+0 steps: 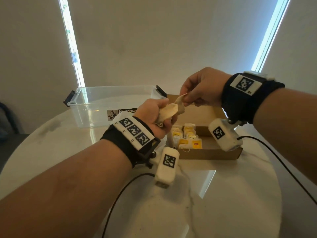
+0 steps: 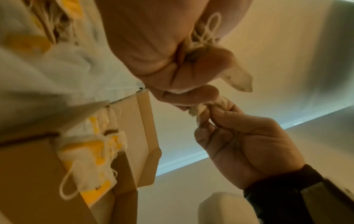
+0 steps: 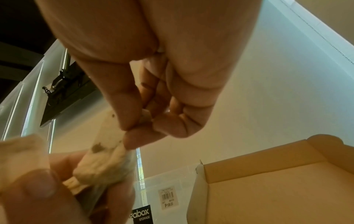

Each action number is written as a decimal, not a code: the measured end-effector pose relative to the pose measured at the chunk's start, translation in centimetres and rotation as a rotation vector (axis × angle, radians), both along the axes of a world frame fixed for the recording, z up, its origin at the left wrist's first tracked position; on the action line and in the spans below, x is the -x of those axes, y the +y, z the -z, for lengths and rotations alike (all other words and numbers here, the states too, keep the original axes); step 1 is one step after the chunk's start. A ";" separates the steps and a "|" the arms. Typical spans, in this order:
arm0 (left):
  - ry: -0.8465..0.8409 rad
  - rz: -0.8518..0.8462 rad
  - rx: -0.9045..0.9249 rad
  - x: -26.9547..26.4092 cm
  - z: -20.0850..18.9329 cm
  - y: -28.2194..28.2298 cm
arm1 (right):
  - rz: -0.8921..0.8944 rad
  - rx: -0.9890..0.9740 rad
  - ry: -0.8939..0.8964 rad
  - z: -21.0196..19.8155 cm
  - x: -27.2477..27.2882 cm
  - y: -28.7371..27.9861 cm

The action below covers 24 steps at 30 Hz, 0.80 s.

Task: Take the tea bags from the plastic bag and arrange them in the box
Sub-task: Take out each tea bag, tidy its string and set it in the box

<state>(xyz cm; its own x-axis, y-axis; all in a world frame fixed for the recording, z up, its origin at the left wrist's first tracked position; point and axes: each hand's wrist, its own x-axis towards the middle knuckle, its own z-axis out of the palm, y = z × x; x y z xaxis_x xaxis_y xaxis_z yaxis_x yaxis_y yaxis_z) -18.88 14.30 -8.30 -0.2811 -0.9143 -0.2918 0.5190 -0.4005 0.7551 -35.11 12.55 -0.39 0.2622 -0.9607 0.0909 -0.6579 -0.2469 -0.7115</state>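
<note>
My right hand (image 1: pixel 202 86) is pinching one corner of a tea bag (image 1: pixel 180 102) up in the middle of the frame, while my left hand (image 1: pixel 154 117) is gripping a crumpled bunch of tea bags (image 1: pixel 167 111) right beside it. Just below them the cardboard box (image 1: pixel 205 154) is sitting open on the bench (image 1: pixel 223 194), yellow-tagged tea bags (image 1: pixel 187 138) lying in its left part. A clear storage tub (image 1: pixel 96 107) is standing behind, left of centre.

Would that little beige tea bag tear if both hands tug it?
Possibly: the beige paper tea bag looks thin and crumpled between the left hand and right hand. Probably light and floppy, since its free corner bends.
</note>
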 end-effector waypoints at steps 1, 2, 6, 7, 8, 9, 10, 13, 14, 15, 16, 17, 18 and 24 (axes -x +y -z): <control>0.038 0.015 -0.022 0.3 0.1 0.0 | -0.006 -0.004 -0.013 -0.1 0.4 0.0; 0.066 0.032 -0.038 0.7 0.2 0.1 | -0.012 -0.009 -0.024 -0.2 0.7 0.0; 0.096 0.139 0.013 1.4 0.3 0.3 | -0.059 -0.009 -0.015 -0.5 1.5 0.0; 0.089 0.150 0.038 1.6 0.2 0.2 | -0.065 -0.011 0.004 -0.5 1.6 0.1; 0.071 0.146 0.059 1.8 0.2 0.2 | -0.061 -0.012 0.025 -0.4 1.8 0.1; 0.045 0.127 0.074 2.1 0.2 0.1 | -0.050 -0.013 0.033 -0.4 1.9 0.1; 0.019 0.096 0.085 2.4 0.2 0.0 | -0.034 -0.019 0.018 -0.3 1.9 0.0; -0.007 -0.002 0.099 3.3 0.5 -0.3 | 0.048 -0.067 -0.133 -0.2 1.9 -0.2; 0.003 -0.026 0.100 3.6 0.6 -0.5 | 0.078 -0.099 -0.177 -0.1 1.8 -0.2; 0.015 -0.047 0.099 3.8 0.7 -0.6 | 0.103 -0.135 -0.200 0.0 1.7 -0.2; 0.027 -0.065 0.097 4.1 0.8 -0.7 | 0.120 -0.163 -0.194 0.0 1.7 -0.3; 0.038 -0.077 0.099 4.2 0.8 -0.8 | 0.126 -0.174 -0.153 0.1 1.7 -0.3; 0.045 -0.087 0.102 4.4 0.8 -0.7 | 0.120 -0.166 -0.095 0.2 1.9 -0.3; -0.084 -0.174 0.098 5.4 1.2 -0.7 | 0.053 0.040 0.084 0.6 2.7 -0.1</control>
<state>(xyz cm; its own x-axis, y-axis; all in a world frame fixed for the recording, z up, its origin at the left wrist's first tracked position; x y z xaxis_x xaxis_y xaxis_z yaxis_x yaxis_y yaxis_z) -24.26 13.65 -9.47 -0.0951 -0.9720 -0.2151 0.5079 -0.2332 0.8293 -37.84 12.49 -1.00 0.2192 -0.9696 0.1088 -0.7279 -0.2368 -0.6435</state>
